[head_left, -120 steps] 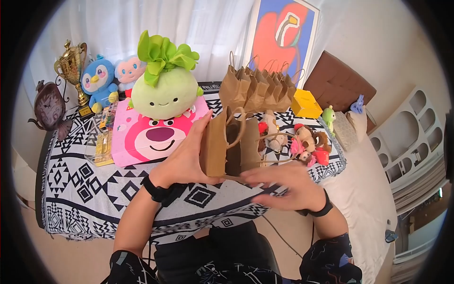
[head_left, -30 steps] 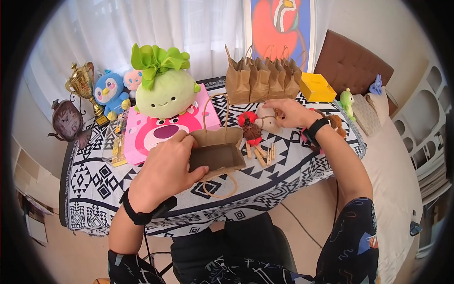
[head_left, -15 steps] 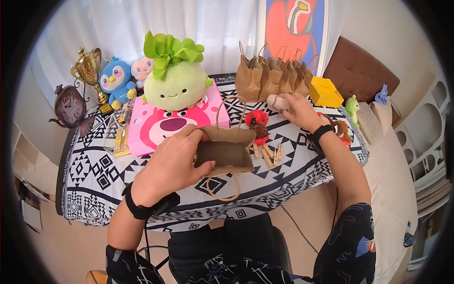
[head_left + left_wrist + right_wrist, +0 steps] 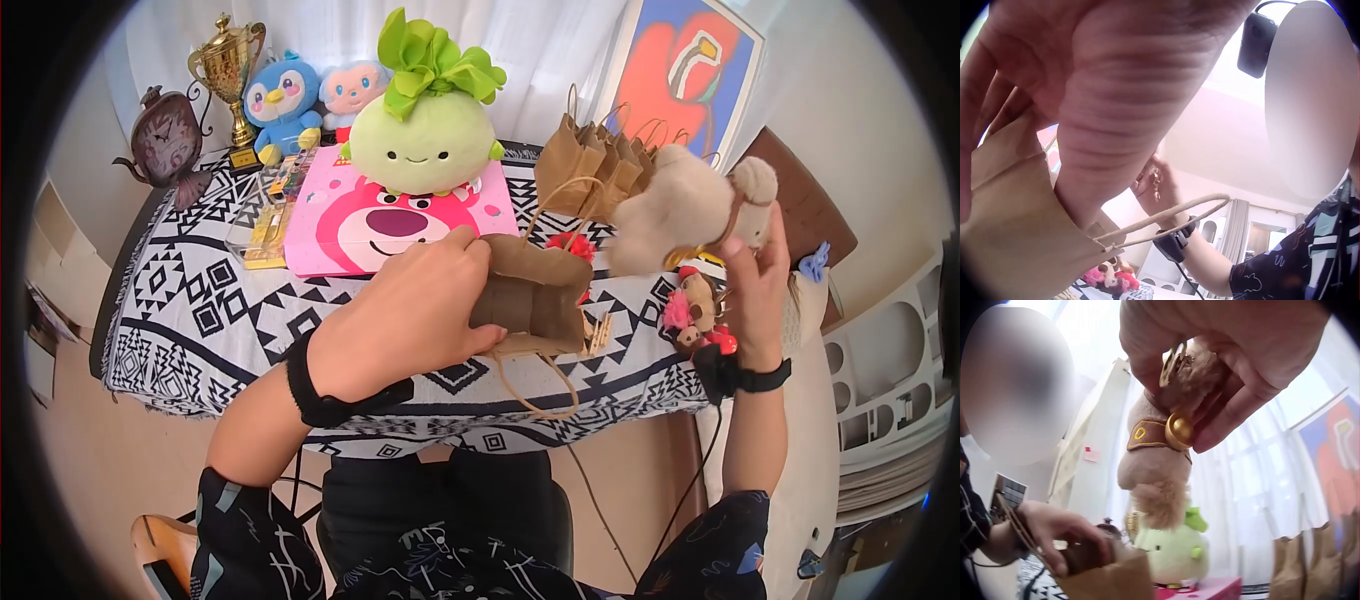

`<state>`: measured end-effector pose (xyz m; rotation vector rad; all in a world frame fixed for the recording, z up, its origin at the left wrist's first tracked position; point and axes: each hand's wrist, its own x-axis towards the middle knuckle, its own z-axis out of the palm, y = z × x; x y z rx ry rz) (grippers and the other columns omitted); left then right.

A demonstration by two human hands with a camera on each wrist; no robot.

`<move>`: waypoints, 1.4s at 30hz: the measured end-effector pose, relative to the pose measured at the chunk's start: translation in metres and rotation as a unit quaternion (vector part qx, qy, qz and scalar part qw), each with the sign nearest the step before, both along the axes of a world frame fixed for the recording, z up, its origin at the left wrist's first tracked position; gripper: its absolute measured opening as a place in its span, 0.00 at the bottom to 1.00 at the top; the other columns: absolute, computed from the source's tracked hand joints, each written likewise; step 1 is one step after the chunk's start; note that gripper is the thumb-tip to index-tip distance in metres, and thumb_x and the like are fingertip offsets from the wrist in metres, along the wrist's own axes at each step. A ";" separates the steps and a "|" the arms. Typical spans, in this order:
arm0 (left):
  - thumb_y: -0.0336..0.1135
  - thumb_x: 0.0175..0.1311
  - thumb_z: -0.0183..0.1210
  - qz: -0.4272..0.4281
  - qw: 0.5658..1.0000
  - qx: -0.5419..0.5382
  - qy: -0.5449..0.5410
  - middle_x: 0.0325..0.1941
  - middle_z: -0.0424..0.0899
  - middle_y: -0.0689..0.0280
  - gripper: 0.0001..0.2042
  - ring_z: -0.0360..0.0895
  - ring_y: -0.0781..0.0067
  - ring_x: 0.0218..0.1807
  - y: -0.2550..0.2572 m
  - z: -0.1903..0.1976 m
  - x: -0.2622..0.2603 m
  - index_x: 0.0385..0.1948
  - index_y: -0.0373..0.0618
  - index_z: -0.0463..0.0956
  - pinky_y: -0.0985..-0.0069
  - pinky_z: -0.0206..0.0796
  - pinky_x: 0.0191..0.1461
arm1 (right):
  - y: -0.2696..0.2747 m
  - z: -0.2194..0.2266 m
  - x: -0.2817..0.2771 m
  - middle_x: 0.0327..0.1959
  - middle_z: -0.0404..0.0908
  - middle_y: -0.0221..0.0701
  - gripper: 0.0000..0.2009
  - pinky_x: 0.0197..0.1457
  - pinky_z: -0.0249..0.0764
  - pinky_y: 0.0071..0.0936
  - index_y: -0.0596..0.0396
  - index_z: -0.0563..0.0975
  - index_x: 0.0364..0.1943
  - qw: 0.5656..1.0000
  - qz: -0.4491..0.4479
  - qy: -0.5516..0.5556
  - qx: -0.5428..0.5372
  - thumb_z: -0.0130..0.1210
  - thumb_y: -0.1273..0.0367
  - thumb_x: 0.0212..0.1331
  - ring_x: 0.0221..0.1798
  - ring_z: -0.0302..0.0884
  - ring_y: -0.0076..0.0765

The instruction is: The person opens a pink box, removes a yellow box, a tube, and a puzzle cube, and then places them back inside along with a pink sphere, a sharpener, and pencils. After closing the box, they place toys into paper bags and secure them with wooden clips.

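A brown paper bag with twisted handles stands open-topped in front of me. My left hand grips its left side, thumb inside the near rim and fingers at the far one. To the right, my right hand holds up a beige plush toy, pinching one end of it. In the right wrist view the plush wears a brown collar with a gold bell, and a gold metal ring shows by the fingers. Partly behind the bag are a red fluffy toy and wooden clothespins.
Several more paper bags stand in a row at the back. More small plush toys lie at the table's right end. A green plush sits on a pink box; left of it are a blue penguin plush and a trophy.
My right hand first leaves the bag, then picks the beige plush off the table and lifts it up and to the right. My left hand keeps its hold on the bag.
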<state>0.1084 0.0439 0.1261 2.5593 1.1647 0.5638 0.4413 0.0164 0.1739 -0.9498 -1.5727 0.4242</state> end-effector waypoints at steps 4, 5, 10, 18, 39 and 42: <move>0.41 0.49 0.78 -0.014 1.000 -0.002 0.002 0.45 0.78 0.50 0.26 0.80 0.43 0.46 0.001 0.000 0.001 0.43 0.33 0.75 0.56 0.75 0.51 | -0.015 -0.018 -0.046 0.58 0.78 0.30 0.29 0.62 0.77 0.30 0.56 0.69 0.69 0.991 0.114 -0.053 -0.034 0.67 0.71 0.64 0.61 0.78 0.29; 0.41 0.49 0.78 -0.012 1.000 -0.001 0.003 0.45 0.78 0.50 0.26 0.80 0.43 0.46 0.001 0.002 0.000 0.43 0.33 0.75 0.56 0.75 0.51 | -0.013 -0.022 -0.055 0.55 0.81 0.33 0.28 0.60 0.78 0.29 0.59 0.71 0.66 0.987 0.125 -0.097 -0.022 0.68 0.72 0.62 0.58 0.82 0.30; 0.40 0.46 0.79 -0.014 1.000 -0.024 -0.003 0.47 0.78 0.49 0.30 0.79 0.43 0.51 0.001 0.003 -0.005 0.46 0.32 0.74 0.57 0.73 0.57 | -0.003 -0.016 -0.075 0.47 0.86 0.38 0.28 0.55 0.82 0.32 0.58 0.75 0.64 0.919 0.126 -0.370 0.058 0.67 0.73 0.56 0.46 0.88 0.39; 0.37 0.46 0.78 -0.028 0.999 -0.046 0.000 0.49 0.78 0.49 0.30 0.78 0.44 0.54 0.004 0.001 -0.002 0.49 0.32 0.74 0.58 0.73 0.58 | 0.015 -0.041 -0.115 0.35 0.83 0.32 0.13 0.35 0.79 0.38 0.51 0.77 0.40 0.762 0.082 -0.639 0.069 0.66 0.70 0.50 0.38 0.87 0.42; 0.23 0.51 0.60 -0.009 0.990 -0.065 -0.125 0.49 0.80 0.43 0.20 0.80 0.38 0.51 0.021 -0.008 -0.007 0.49 0.26 0.76 0.55 0.73 0.56 | 0.094 -0.081 -0.129 0.29 0.86 0.41 0.11 0.41 0.81 0.47 0.53 0.85 0.41 0.794 0.140 -0.590 -0.036 0.65 0.69 0.53 0.34 0.85 0.56; 0.23 0.51 0.60 -0.025 0.992 -0.018 -0.120 0.49 0.80 0.44 0.21 0.83 0.42 0.48 0.019 -0.006 -0.010 0.50 0.25 0.76 0.59 0.76 0.54 | 0.099 -0.071 -0.130 0.27 0.85 0.40 0.11 0.40 0.80 0.46 0.54 0.85 0.40 0.785 0.178 -0.591 -0.061 0.67 0.65 0.55 0.32 0.85 0.54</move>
